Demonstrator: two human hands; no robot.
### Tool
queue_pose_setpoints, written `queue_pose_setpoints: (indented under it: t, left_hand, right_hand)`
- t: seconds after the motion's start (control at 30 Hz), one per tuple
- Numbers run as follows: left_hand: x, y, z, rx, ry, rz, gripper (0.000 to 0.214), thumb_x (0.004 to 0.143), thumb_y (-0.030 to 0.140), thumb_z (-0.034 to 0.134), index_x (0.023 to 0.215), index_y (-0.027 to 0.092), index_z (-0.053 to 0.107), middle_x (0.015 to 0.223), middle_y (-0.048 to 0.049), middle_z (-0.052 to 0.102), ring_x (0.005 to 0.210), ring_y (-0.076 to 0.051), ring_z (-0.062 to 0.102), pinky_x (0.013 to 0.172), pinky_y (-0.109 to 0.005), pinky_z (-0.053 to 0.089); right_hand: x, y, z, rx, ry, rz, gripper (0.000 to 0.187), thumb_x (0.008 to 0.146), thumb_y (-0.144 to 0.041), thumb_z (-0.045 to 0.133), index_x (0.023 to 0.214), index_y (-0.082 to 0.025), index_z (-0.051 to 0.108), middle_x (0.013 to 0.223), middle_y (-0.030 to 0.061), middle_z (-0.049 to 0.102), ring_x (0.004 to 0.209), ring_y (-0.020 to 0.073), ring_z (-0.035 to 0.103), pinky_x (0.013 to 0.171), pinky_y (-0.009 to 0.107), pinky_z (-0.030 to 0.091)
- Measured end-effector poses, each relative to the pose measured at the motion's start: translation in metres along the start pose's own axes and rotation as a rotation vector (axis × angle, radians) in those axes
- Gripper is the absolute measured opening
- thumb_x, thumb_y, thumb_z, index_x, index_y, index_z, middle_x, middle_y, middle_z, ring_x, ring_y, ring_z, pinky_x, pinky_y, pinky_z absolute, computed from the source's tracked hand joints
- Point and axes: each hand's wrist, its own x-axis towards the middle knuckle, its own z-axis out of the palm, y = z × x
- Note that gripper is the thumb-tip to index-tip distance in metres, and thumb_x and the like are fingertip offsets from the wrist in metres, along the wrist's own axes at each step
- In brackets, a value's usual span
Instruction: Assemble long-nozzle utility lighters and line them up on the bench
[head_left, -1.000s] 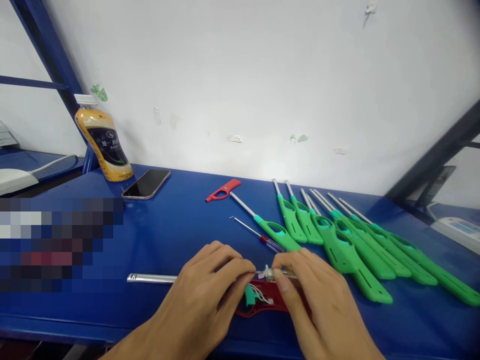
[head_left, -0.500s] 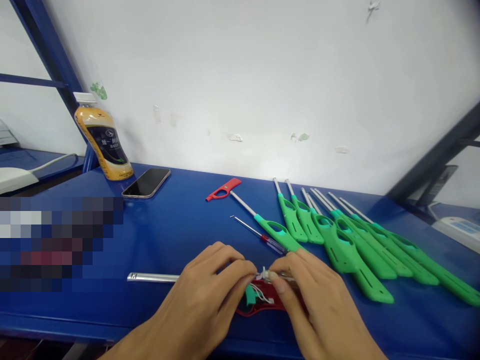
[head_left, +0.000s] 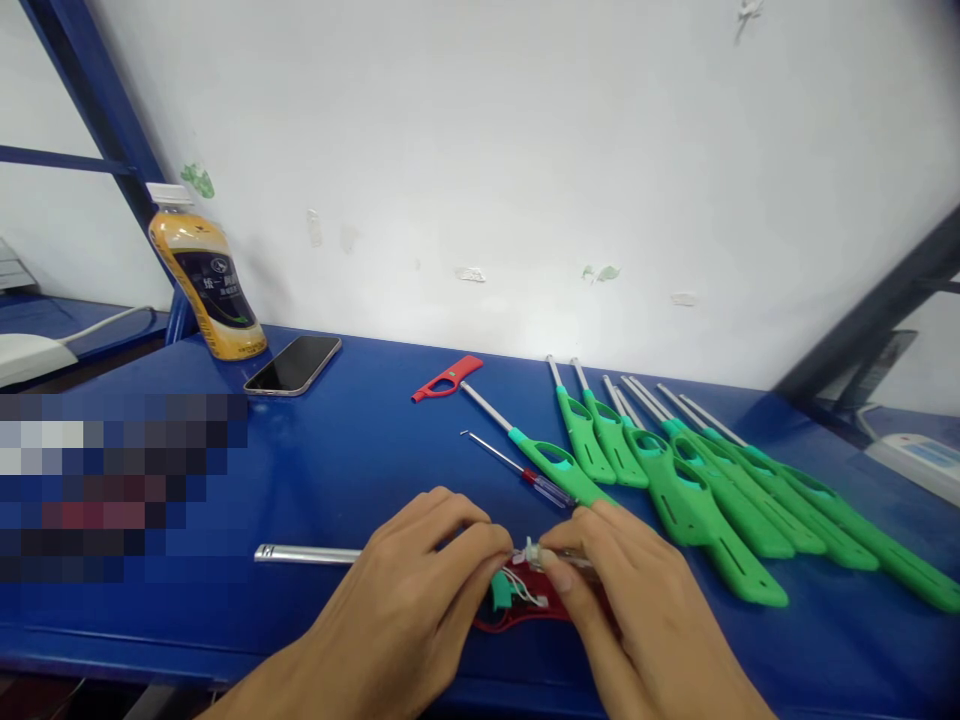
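Note:
An opened red lighter shell [head_left: 553,604] lies at the table's front, with a green trigger piece [head_left: 501,590] and white wires [head_left: 517,585] inside. A silver metal tube [head_left: 307,555] sticks out to the left from under my left hand [head_left: 420,595]. That hand's thumb and forefinger are pinched together beside a small pale valve [head_left: 532,550]; what lies between them is hidden. My right hand [head_left: 645,600] closes its thumb and fingers on the clear fuel tank [head_left: 574,562] behind the valve, over the shell. Part of the shell is covered by my fingers.
Several green lighters [head_left: 720,480] lie to the right. A hooked screwdriver-like tool [head_left: 551,488] sits beyond my hands, near a red shell half [head_left: 450,378]. A phone [head_left: 296,365] and a drink bottle [head_left: 206,275] are at the back left, against the white wall [head_left: 480,150].
Both hands stay almost in place. My right fingers have shifted slightly, and a little more of the clear tank shows behind the valve.

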Motion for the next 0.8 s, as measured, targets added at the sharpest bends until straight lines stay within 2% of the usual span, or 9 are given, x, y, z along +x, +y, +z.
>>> queue_pose_setpoints:
  t: [0.8]
  left_hand:
    - [-0.0037,-0.0004,0.0003,0.028,-0.003,0.065,0.025,0.108,-0.002,0.05,0.113,0.016,0.066,0.096,-0.0041,0.07,0.084,-0.019,0.063,0.079,-0.03,0.057]
  right_hand:
    - [0.0016,-0.0017,-0.0012,-0.045,-0.03,-0.052,0.023,0.119,-0.022,0.043,0.102,-0.027,0.058,0.082,-0.0039,0.065,0.072,0.0171,0.067,0.075,0.033,0.056]
